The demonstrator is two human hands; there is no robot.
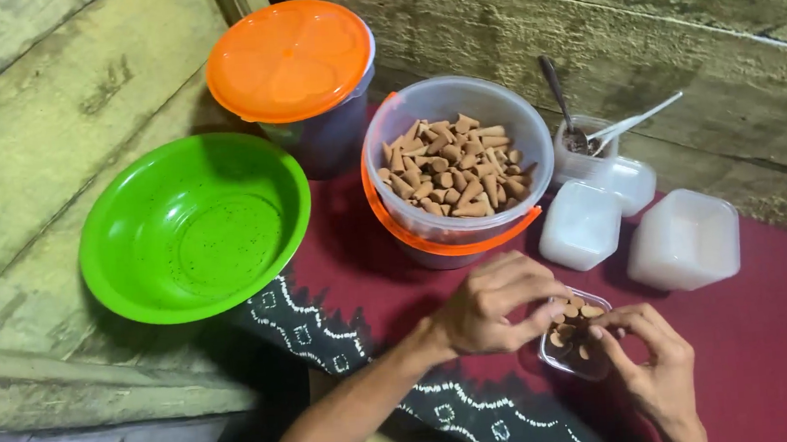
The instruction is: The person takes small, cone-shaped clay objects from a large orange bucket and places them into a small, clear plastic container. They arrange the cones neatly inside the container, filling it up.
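Fingers [539,326] on one box [575,336], two tubs [446,107]

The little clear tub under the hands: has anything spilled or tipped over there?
Nothing stands out. The small clear tub sits tilted between the left hand and right hand, its brown cones inside. None lie on the red cloth.

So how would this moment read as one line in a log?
left hand: placing brown cones in small clear tub | right hand: holding tub | nearby: cone bucket, green bowl, red cloth
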